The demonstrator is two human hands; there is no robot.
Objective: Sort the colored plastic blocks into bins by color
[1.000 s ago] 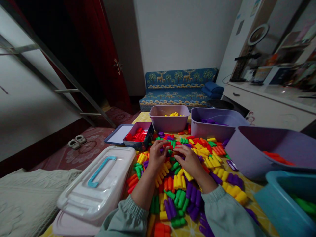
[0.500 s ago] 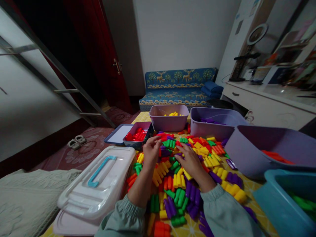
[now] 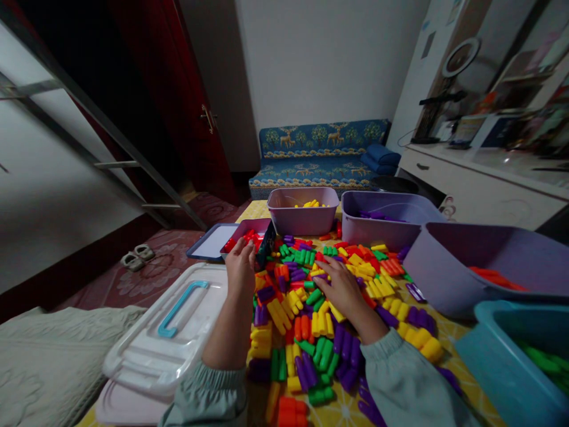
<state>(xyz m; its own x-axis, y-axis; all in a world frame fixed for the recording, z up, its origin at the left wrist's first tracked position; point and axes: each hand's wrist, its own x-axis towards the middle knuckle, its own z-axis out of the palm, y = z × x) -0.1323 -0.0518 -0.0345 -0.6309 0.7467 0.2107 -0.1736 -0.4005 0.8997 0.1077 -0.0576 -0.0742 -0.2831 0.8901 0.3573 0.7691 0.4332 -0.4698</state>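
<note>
The heap of coloured pieces [image 3: 329,341] spreads over the centre and lower centre, probably kept within reach of both my hands. The lilac tub [image 3: 433,281] at right holds red pieces, the teal tub [image 3: 491,350] at lower right green; such single-colour contents suggest grouping. The white lid [image 3: 191,326] lies lower left, seemingly out of the way. My left hand [image 3: 241,264] is over the small box [image 3: 268,242] of red pieces, fingertips bunched; my right hand [image 3: 341,287] is at the heap, thumb and fingers apart. I can't tell whether either grips a piece. Compared with half a second ago, my left hand has moved leftward, uncovering more pieces; my right has barely shifted.
</note>
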